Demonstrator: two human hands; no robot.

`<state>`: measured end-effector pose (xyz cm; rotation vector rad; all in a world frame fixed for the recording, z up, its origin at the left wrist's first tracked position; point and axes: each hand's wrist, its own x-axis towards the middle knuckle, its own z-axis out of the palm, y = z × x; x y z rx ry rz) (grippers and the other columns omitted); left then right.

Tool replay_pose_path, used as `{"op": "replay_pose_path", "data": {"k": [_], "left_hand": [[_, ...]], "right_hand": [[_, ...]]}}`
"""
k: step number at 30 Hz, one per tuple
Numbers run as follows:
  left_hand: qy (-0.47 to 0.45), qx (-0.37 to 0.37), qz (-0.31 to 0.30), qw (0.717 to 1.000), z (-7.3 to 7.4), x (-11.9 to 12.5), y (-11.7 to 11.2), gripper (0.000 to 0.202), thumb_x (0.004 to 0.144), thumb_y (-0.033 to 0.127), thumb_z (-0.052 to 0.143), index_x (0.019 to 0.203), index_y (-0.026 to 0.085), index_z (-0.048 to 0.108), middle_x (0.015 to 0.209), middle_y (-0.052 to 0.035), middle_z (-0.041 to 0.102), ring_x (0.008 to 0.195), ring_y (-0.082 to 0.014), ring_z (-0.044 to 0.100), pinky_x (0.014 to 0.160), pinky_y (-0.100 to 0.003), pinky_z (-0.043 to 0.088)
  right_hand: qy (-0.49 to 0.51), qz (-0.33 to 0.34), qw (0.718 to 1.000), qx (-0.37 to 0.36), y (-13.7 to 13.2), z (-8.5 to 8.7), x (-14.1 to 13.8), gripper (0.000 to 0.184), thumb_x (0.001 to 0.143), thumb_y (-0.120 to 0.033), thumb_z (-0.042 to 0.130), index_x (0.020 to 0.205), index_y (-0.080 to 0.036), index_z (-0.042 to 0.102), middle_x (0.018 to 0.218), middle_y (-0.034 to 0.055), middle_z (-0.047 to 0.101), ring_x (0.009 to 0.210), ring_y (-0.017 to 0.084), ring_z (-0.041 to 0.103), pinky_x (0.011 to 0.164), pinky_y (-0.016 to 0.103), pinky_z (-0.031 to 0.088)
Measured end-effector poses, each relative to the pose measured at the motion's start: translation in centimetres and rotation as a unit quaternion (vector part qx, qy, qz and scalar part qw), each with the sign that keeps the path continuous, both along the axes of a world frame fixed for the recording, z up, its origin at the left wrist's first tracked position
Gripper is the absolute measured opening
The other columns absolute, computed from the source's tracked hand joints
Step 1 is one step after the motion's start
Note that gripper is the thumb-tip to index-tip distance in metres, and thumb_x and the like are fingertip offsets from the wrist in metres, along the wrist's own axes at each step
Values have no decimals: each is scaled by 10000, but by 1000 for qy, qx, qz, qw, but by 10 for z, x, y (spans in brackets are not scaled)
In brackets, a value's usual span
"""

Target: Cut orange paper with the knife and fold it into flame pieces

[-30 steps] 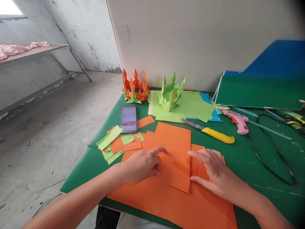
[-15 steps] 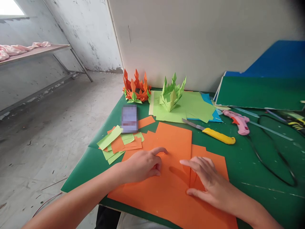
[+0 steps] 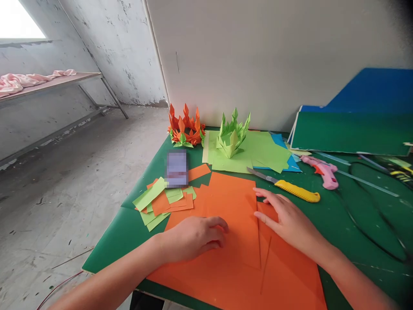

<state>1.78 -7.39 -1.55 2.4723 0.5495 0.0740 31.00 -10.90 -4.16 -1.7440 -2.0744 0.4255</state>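
Observation:
Several orange paper sheets [image 3: 232,280] overlap at the front of the green table. On top, a smaller orange sheet [image 3: 232,193] has its right edge slightly raised. My left hand [image 3: 196,237] is over its left part, fingers loosely bent and holding nothing. By the upper right edge of that sheet, my right hand [image 3: 284,215] has its thumb and fingers apart, with the fingertips at or close to the edge. A yellow-handled utility knife [image 3: 297,190], blade out, lies just beyond my right hand.
Behind stand an orange paper crown [image 3: 186,129] and a green paper crown [image 3: 232,135], the latter on green sheets [image 3: 264,150]. Cut paper pieces [image 3: 155,196] and a blurred purple rectangular object [image 3: 177,168] lie left. A pink glue gun [image 3: 322,172] with a black cord [image 3: 361,219] lies right.
My right hand has moved up and right to the top sheet's right edge. My left hand has shifted slightly down, its index finger more bent. The view has tilted a little upward.

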Motion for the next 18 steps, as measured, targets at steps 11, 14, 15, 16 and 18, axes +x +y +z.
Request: {"op": "replay_pose_path", "data": {"k": [11,14,15,16,18], "left_hand": [[-81,22,-86,993,1,1,4,257,998,166,400,1008,203,655,1090,-100,673,1103,-224,583,932,-330,465],[-83,15,-94,992,0,1,5,270,995,149,387,1020,191,653,1103,-104,664,1125,-221,576,959,-328,460],[-83,17,-96,992,0,1,5,272,996,149,384,1022,188,652,1106,-107,663,1126,-222,574,962,-330,459],[-83,21,-98,992,0,2,5,273,998,154,384,1022,188,653,1105,-108,663,1119,-222,576,958,-332,461],[-79,31,-95,992,1,2,5,267,1004,181,390,1016,197,656,1096,-106,663,1090,-223,581,940,-336,467]], "right_hand": [[-33,-24,999,37,13,-9,-4,598,945,-457,490,1481,-258,312,1257,141,617,1198,342,558,911,504,522],[98,-22,994,33,17,-13,-7,591,930,-437,533,1457,-285,314,1332,131,564,1240,311,533,967,502,498],[161,-23,986,29,18,-15,-9,611,918,-431,554,1454,-291,298,1329,131,555,1207,293,561,962,491,507],[226,-26,974,22,20,-16,-10,644,904,-424,576,1456,-296,271,1320,131,546,1148,271,602,941,475,525],[326,-36,945,-3,23,-17,-11,723,870,-403,620,1463,-307,219,1288,127,537,980,221,670,871,436,569]]}}
